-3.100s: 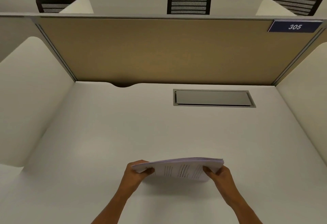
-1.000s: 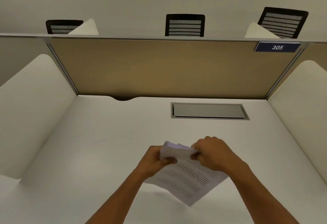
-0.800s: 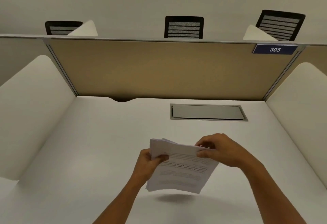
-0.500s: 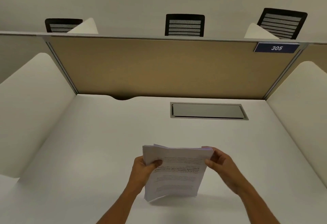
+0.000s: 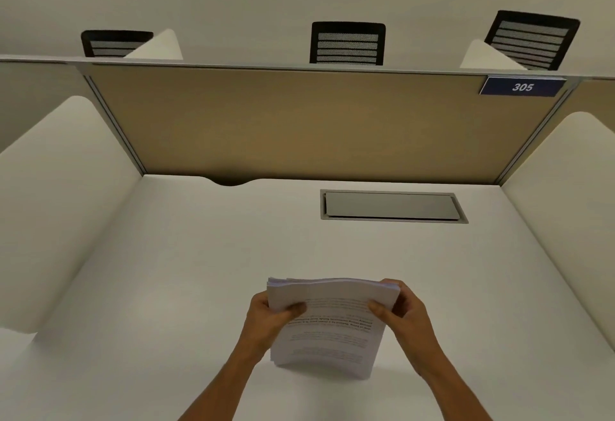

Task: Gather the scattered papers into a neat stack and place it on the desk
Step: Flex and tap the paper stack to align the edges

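Fingers (image 5: 404,290) of our right hand (image 5: 407,315) curl behind the right edge of the paper stack (image 5: 327,324) while the thumb presses its printed front, so that hand grips the stack. Our left hand (image 5: 266,317) grips the left edge the same way, thumb across the front and fingers hidden behind.

From largest to smallest, taking the stack as our landmark: the white desk (image 5: 199,287) spreads all around and beneath it. Beyond the stack rises the tan partition (image 5: 316,124), with white side dividers far to its left (image 5: 56,204) and right (image 5: 572,187). Above the partition, well beyond the stack, three black mesh chairs (image 5: 347,43) show their backs. Between the stack and the partition, slightly right, a grey cable hatch (image 5: 392,206) is set flush in the desk. Up and to the right of the stack hangs a blue number plate (image 5: 522,87) reading 305.

The stack stands nearly upright, its lower edge at or just above the desk; we cannot tell whether it touches. The upper edges look roughly even, with slight fanning at the upper left corner.

Half a second ago our right hand held only the upper right corner with looser fingers and the sheets looked more uneven; now both hands clamp the sides symmetrically and the stack sits squarer. A second ago it was tilted diagonally.
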The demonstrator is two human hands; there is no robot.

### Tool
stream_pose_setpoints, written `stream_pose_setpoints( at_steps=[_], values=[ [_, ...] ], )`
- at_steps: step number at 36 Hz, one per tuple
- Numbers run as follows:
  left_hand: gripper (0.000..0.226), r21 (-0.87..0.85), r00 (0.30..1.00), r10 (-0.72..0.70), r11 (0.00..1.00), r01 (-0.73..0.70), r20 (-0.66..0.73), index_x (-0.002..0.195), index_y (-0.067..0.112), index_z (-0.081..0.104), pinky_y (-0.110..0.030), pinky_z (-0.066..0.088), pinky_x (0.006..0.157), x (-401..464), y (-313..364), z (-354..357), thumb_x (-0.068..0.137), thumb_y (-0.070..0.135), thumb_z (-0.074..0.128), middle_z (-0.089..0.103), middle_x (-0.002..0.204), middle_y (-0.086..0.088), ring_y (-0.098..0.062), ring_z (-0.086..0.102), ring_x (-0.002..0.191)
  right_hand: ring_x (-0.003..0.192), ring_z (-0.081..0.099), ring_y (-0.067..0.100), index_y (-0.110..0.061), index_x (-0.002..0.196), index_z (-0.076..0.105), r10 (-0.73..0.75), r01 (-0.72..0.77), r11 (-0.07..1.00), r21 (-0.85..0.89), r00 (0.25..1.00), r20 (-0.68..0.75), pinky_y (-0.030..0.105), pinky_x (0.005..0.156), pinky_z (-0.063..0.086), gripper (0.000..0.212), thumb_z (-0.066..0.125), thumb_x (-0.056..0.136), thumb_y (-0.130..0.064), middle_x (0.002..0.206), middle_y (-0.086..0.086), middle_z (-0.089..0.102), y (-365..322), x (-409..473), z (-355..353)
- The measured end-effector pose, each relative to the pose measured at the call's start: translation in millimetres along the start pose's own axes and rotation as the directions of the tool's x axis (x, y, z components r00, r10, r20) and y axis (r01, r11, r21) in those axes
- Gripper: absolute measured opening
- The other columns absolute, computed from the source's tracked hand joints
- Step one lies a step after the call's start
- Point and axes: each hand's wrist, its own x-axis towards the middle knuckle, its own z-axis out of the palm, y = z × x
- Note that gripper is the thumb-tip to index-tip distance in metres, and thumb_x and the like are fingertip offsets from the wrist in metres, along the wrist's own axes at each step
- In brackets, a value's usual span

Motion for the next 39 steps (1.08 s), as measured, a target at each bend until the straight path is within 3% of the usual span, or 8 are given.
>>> stream_pose_setpoints(
  at_steps=[5,12,18,23,25,29,35,39],
  values=[
    [0.04,-0.001,1.0,0.009,1.0,-0.009,0.017,0.097,0.039,0.078,-0.025,0.061,0.066,-1,1,-4,0.059,0.047,0.086,0.079,0.095,0.003,-0.016,0.075,0.088,0.096,0.071,0.016,-0.025,0.105,0.071,0.01,-0.009,1.0,0.025,0.999,-0.052,0.02,0.074,0.058,0.03,0.08,0.077,-0.03,0.105,0.003,0.076,13,-8,-5],
    [0.043,-0.019,0.996,0.025,1.0,-0.024,0.09,0.103,0.032,0.079,-0.023,0.059,0.069,-1,3,-2,0.062,0.042,0.088,0.079,0.099,0.001,-0.015,0.074,0.09,0.092,0.068,0.01,-0.034,0.11,0.073,0.009,-0.009,1.0,-0.017,1.0,-0.025,0.025,0.076,0.058,0.028,0.054,0.093,-0.044,0.103,0.001,0.076,15,-16,-6],
    [0.044,0.012,0.993,0.024,1.0,-0.026,0.118,0.107,0.031,0.078,-0.024,0.059,0.07,0,6,2,0.065,0.042,0.087,0.079,0.1,0.002,-0.015,0.073,0.093,0.095,0.07,0.012,-0.035,0.111,0.072,-0.004,0.004,1.0,-0.029,1.0,0.006,0.02,0.075,0.057,0.023,0.059,0.094,-0.046,0.104,-0.001,0.075,7,-17,5],
    [0.04,0.016,0.996,0.006,1.0,-0.007,0.091,0.097,0.033,0.08,-0.021,0.058,0.066,1,7,0,0.06,0.044,0.088,0.08,0.095,0.002,-0.013,0.075,0.087,0.101,0.065,0.018,-0.021,0.122,0.068,-0.03,0.028,0.998,0.055,0.999,0.021,0.032,0.078,0.055,0.044,0.046,0.096,-0.049,0.117,-0.001,0.068,7,-18,5],
    [0.04,0.011,0.997,0.003,1.0,-0.004,0.081,0.097,0.033,0.08,-0.02,0.058,0.066,2,7,-1,0.059,0.044,0.087,0.08,0.094,0.002,-0.013,0.075,0.086,0.1,0.064,0.02,-0.012,0.126,0.064,-0.042,0.04,0.991,0.131,0.999,0.011,0.03,0.082,0.054,0.054,0.048,0.095,-0.053,0.119,0.009,0.067,9,-19,1],
    [0.037,0.009,0.998,0.005,1.0,-0.005,0.067,0.096,0.036,0.08,-0.02,0.058,0.066,0,8,-2,0.06,0.043,0.086,0.08,0.093,0.003,-0.011,0.074,0.084,0.097,0.064,0.019,-0.015,0.123,0.066,-0.052,0.052,0.987,0.149,0.999,-0.01,0.027,0.083,0.056,0.058,0.059,0.089,-0.062,0.115,0.013,0.069,15,-20,-5],
    [0.038,0.014,0.997,0.003,1.0,-0.004,0.079,0.095,0.035,0.08,-0.02,0.058,0.065,-1,9,-1,0.06,0.045,0.085,0.08,0.093,0.002,-0.012,0.074,0.084,0.1,0.068,0.019,-0.019,0.114,0.074,-0.041,0.052,0.99,0.135,0.996,-0.077,0.023,0.084,0.057,0.036,0.05,0.097,-0.039,0.112,0.009,0.074,20,-19,-7],
    [0.035,0.019,0.997,0.007,1.0,-0.008,0.072,0.093,0.038,0.08,-0.02,0.057,0.065,-2,10,-1,0.059,0.044,0.085,0.08,0.092,0.004,-0.012,0.074,0.084,0.097,0.071,0.018,-0.02,0.111,0.076,-0.068,0.08,0.992,0.103,0.991,-0.113,0.023,0.082,0.058,0.032,0.055,0.094,-0.036,0.109,0.007,0.077,17,-18,-5]
  ],
)
